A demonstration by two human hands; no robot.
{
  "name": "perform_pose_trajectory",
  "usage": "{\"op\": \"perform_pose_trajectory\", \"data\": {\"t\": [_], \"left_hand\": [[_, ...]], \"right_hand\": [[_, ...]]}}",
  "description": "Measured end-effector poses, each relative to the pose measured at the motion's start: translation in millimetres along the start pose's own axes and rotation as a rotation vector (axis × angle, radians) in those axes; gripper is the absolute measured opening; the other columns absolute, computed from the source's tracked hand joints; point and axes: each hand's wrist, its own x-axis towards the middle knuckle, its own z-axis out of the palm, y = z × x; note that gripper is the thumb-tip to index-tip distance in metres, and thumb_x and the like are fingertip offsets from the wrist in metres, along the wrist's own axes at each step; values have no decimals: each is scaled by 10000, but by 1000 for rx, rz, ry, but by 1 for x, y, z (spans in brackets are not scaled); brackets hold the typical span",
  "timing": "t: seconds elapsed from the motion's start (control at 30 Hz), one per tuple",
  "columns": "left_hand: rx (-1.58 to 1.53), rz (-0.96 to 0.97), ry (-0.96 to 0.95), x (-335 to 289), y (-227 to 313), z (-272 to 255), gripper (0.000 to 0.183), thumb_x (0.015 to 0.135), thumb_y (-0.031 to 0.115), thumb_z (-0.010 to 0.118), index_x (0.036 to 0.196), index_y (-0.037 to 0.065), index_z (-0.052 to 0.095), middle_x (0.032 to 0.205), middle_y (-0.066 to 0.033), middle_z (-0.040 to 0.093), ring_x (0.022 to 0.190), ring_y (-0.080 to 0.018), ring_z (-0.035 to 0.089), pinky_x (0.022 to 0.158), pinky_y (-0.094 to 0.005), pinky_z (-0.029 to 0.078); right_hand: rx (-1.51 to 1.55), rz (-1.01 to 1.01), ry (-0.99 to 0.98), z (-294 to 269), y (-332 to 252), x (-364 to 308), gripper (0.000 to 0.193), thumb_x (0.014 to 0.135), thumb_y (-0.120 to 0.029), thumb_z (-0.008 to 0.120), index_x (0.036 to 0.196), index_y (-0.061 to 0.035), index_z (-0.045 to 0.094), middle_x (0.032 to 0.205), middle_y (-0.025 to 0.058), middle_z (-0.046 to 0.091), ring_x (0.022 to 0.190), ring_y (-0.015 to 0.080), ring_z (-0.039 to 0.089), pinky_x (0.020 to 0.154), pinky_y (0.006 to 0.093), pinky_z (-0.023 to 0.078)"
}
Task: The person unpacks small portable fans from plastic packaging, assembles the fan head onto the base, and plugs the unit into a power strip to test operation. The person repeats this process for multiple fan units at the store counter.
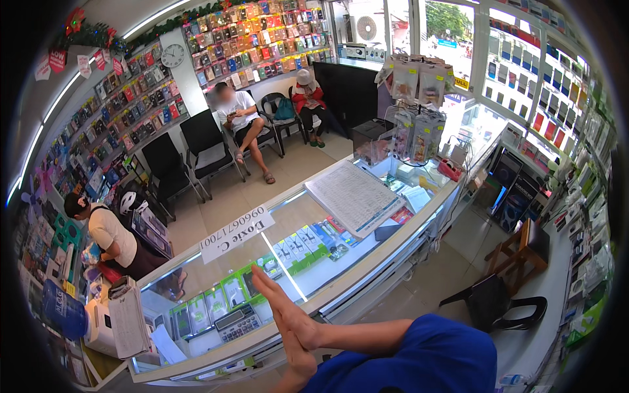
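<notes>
My right hand [290, 313] and my left hand [293, 347] are pressed together palm to palm over the near edge of the glass display counter [196, 281]. The fingers of both are stretched out straight and point up and away; nothing shows in them. My right hand partly covers the left one. Close to their left, a grey calculator [237, 323] rests on the glass. Beyond the fingertips a white paper sign [236, 234] lies flat. Green-and-white boxed accessories [298, 247] show through the glass.
A large printed sheet [354, 198] covers the counter's far right part, near hanging packets [419, 82]. Stacked papers [128, 318] and a blue water jug [63, 308] stand left. Two people sit on chairs; another stands left. A black chair [491, 303] is behind the counter.
</notes>
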Motion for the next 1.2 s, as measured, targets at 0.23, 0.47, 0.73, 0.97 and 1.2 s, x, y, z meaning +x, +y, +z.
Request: {"op": "perform_pose_trajectory", "data": {"t": [0.23,0.47,0.73,0.97,1.2], "left_hand": [[-205,281,50,-9,-11,-11,859,1060,421,403,1687,-51,52,1776,-241,53,1652,-368,-16,1330,-515,30],[-926,561,141,13,-8,19,767,1089,333,355,1693,-24,44,1781,-234,34,1656,-358,39,1326,-504,76],[-589,-47,-329,6,18,-38,579,1044,188,547,1566,-44,451,1593,-331,438,1480,-390,461,1232,-489,323],[-1062,-580,-629,-10,-33,-91,663,1128,477,388,1546,-35,446,1464,-307,541,1347,-474,550,1160,-561,415],[-581,-502,-76,0,-57,-141,650,1117,492,406,1395,-75,557,1344,-216,661,1250,-353,638,1113,-506,472]], "right_hand": [[-247,-258,-242,-2,-18,28,769,1092,-486,343,1685,-8,240,1778,240,84,1654,400,30,1302,563,2],[-195,-329,-225,24,-8,17,746,1084,-519,304,1642,-29,379,1746,259,204,1644,424,76,1288,624,-7],[1105,748,-303,-24,68,-4,868,1091,-669,199,1435,24,593,1411,236,646,1410,376,542,1262,470,320],[879,403,-571,34,108,-47,725,1085,-588,395,1372,29,644,1259,235,709,1281,302,625,1100,478,489],[836,421,-656,-7,7,14,673,1061,-556,469,1127,35,784,1020,195,780,976,386,746,900,433,583]]}}
